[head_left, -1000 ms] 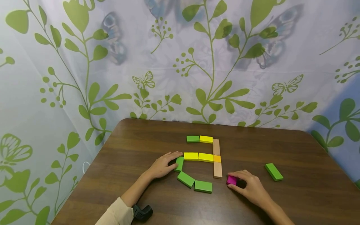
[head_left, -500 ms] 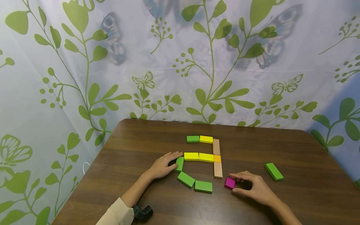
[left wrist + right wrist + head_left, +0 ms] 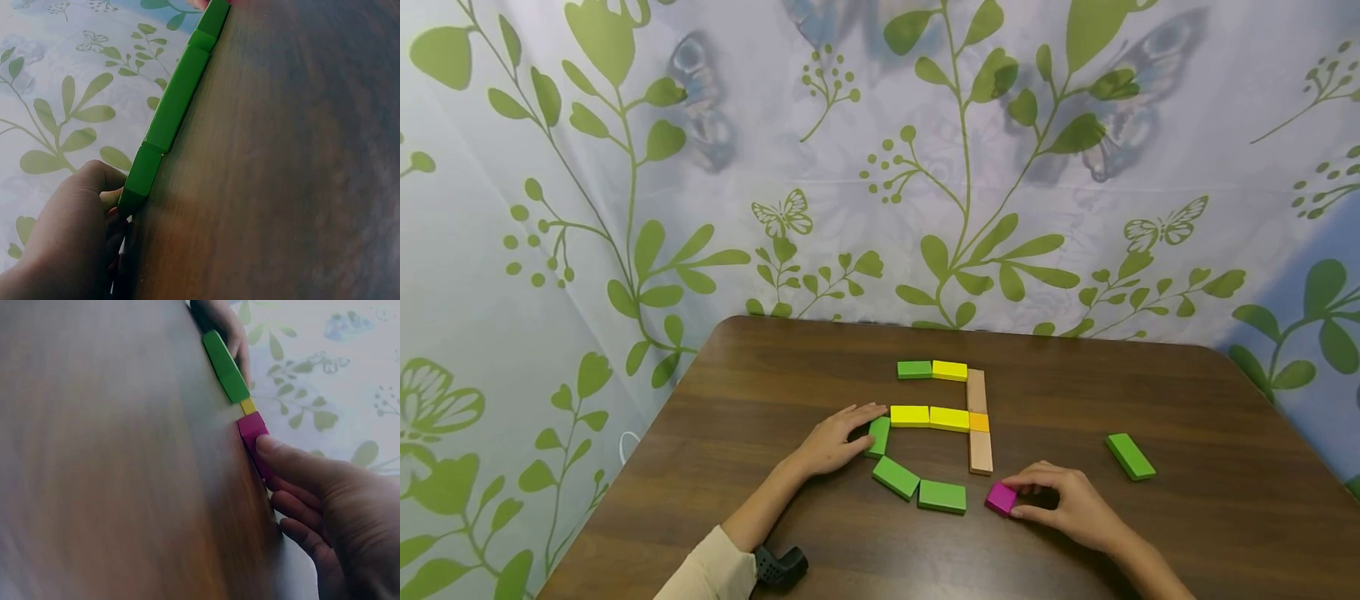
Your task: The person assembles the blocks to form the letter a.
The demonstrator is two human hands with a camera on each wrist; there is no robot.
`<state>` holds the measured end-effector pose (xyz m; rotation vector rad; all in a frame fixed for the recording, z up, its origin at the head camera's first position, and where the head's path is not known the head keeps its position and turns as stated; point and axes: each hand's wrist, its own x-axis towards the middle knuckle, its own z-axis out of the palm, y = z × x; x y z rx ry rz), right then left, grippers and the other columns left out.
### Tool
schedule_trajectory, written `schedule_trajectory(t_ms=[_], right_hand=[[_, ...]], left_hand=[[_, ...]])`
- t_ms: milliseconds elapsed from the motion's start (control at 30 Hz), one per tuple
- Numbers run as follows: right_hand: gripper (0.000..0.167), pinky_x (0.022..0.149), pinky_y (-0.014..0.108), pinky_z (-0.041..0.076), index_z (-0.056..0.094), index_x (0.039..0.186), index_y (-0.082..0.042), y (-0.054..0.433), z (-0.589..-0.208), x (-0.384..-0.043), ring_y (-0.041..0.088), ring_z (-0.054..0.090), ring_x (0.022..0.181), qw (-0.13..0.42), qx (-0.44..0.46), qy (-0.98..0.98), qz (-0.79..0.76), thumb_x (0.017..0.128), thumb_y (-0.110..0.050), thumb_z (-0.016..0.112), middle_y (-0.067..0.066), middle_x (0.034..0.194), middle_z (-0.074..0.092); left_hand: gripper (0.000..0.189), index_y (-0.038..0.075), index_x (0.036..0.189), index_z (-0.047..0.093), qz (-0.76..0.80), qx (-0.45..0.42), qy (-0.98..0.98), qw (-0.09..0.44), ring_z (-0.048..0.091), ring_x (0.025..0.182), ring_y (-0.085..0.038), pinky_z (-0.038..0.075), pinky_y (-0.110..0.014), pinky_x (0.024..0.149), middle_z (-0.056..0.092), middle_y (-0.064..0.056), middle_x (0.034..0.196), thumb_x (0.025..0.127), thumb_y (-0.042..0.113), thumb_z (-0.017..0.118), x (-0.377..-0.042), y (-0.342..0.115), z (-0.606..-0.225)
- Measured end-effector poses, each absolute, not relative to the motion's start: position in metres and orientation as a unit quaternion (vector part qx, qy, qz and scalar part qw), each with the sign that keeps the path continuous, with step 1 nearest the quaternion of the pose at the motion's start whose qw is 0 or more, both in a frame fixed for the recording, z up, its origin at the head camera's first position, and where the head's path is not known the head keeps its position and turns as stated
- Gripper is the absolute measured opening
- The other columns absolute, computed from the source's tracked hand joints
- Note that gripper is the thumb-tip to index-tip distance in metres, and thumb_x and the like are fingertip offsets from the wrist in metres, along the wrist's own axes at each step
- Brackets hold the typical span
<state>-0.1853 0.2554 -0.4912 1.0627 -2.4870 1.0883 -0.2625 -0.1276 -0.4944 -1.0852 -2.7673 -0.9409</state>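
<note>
In the head view, my right hand [image 3: 1071,502] pinches a magenta block [image 3: 1001,498] at its right end, thumb on the near side and fingers on the far side. This block lies at an angle just right of a green block [image 3: 942,497], a small gap between them. My left hand [image 3: 831,442] holds another green block [image 3: 878,437] at the left of the row, its thumb against it and a fingertip at its far end. A third green block [image 3: 896,478] joins the curve between these two. The left wrist view shows the thumb [image 3: 112,199] against the block's end.
Two yellow blocks [image 3: 910,417] run right to an orange block [image 3: 979,422] between plain wood blocks [image 3: 981,452]. Behind lie a green [image 3: 914,369] and a yellow block [image 3: 950,371]. A loose green block [image 3: 1131,457] lies right on the brown table [image 3: 820,358]; a patterned cloth hangs behind.
My right hand has moved the magenta block left and slightly nearer me, turning it a little, closer to the green row. My left hand has stayed in place.
</note>
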Motion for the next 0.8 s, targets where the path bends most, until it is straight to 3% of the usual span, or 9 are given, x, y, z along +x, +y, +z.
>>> schedule_trajectory(t_ms=[333, 800], right_hand=[[0.025, 0.057, 0.011, 0.042, 0.071, 0.093, -0.022, 0.237, -0.497, -0.184, 0.002, 0.053, 0.067, 0.165, 0.334, -0.852, 0.368, 0.070, -0.016, 0.080, -0.014, 0.081, 0.061], [0.025, 0.049, 0.016, 0.040, 0.071, 0.089, -0.027, 0.227, -0.498, -0.184, -0.002, 0.044, 0.061, 0.165, 0.268, -0.884, 0.345, 0.072, -0.009, 0.078, -0.021, 0.074, 0.054]], left_hand=[[0.048, 0.014, 0.140, 0.042, -0.299, -0.345, -0.889, 0.012, 0.032, 0.132, -0.015, 0.020, -0.034, 0.110, 0.041, -0.003, 0.142, 0.094, 0.026, 0.049, -0.264, -0.127, -0.495], [0.048, 0.014, 0.140, 0.042, -0.299, -0.346, -0.889, 0.011, 0.032, 0.132, -0.013, 0.020, -0.033, 0.110, 0.041, -0.003, 0.142, 0.094, 0.025, 0.049, -0.263, -0.127, -0.494]])
